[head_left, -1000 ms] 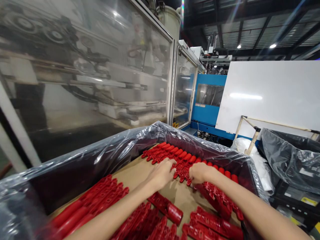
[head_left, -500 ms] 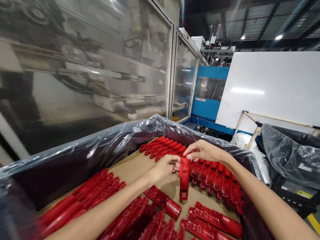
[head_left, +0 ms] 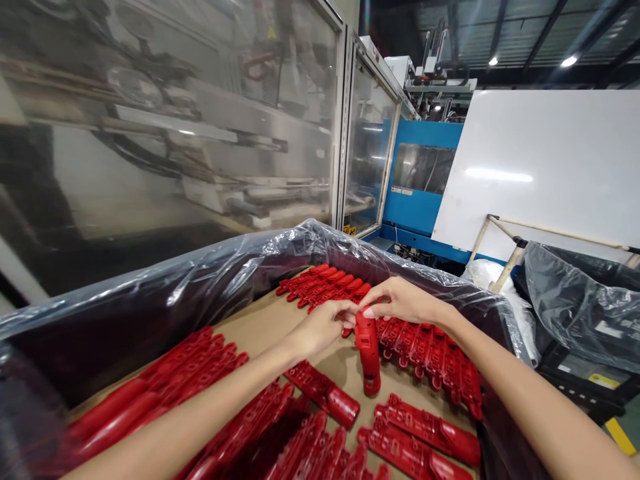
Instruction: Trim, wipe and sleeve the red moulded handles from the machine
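An elongated red plastic part [head_left: 369,357] hangs nearly upright inside the lined bin. My right hand [head_left: 400,300] pinches its top end between thumb and fingers. At the part's upper left edge, my left hand [head_left: 325,325] has its fingers closed against it; its fingertips are partly hidden. Just left of the held part, a single red part [head_left: 325,393] lies on the brown cardboard sheet [head_left: 260,333]. To the right, a row of red parts [head_left: 430,353] lies side by side, and two more red parts [head_left: 430,430] lie in front.
Clear plastic liner [head_left: 240,257] covers the bin's rim. More red parts [head_left: 165,387] fill the near left, and another row [head_left: 325,287] sits at the far corner. Beyond stand a glazed machine door [head_left: 225,133], a white panel [head_left: 540,160] and a plastic-covered black crate [head_left: 585,307].
The view has tipped slightly downward. The held red part has tilted a little, its lower end now to the right of its top. Both hands remain at its upper end.
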A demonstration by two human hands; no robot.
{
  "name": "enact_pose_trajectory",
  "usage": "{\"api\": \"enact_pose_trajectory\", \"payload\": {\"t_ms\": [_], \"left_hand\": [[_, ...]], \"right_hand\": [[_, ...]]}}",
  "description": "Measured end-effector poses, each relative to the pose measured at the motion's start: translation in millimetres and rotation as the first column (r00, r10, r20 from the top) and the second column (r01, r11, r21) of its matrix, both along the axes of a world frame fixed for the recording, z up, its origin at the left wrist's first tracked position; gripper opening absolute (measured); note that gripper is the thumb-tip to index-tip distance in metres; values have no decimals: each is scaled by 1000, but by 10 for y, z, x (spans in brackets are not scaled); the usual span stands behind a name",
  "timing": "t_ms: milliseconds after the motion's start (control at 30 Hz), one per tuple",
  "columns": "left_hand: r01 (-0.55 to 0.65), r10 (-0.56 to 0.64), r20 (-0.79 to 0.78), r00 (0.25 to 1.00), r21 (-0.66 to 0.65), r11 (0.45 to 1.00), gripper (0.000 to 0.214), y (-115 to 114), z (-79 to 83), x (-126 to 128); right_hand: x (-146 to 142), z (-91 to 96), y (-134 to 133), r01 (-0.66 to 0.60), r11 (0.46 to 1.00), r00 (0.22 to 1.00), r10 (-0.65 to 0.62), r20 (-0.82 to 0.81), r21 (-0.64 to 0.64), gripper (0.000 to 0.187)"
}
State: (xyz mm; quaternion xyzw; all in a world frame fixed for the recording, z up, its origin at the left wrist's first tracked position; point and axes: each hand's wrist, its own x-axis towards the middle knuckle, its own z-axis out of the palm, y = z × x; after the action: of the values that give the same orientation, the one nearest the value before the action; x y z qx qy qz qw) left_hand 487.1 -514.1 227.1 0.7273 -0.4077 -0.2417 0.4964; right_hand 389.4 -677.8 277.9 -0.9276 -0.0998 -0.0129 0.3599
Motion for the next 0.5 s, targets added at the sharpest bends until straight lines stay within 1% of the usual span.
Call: {"api": "enact_pose_trajectory", "payload": {"t_ms": [67, 133, 200, 233, 300, 367, 400, 500], "left_hand": [[-23, 22, 42, 999, 16, 1000, 45, 8, 25, 20], [-40, 35, 73, 997, 59, 997, 54, 21, 32, 61], [-69, 57, 94, 994, 122, 990, 55, 35, 2, 120], [-88, 72, 105, 992, 157, 984, 49, 42, -25, 151], [-138, 108, 141, 984, 230, 963, 28, 57, -87, 210], [-203, 149, 191, 970, 301, 932, 9, 70, -133, 254], [-236, 168, 219, 961, 335, 912, 8, 75, -142, 271], [-320, 201, 310, 929, 403, 857, 23, 85, -109, 297]], "right_hand": [[14, -34, 19, 25, 998, 1000, -26, -14, -66, 27], [23, -49, 21, 62, 985, 997, -70, -45, -160, 31], [29, -61, 13, 100, 949, 987, -132, -88, -299, 30], [32, -74, 13, 102, 920, 979, -159, -124, -378, 25], [40, -126, 42, 38, 852, 953, -189, -238, -523, 15], [48, -213, 123, -92, 783, 903, -194, -382, -616, 10], [51, -265, 181, -157, 750, 873, -199, -446, -642, 12], [51, -410, 381, -283, 661, 803, -234, -549, -695, 20]]}}
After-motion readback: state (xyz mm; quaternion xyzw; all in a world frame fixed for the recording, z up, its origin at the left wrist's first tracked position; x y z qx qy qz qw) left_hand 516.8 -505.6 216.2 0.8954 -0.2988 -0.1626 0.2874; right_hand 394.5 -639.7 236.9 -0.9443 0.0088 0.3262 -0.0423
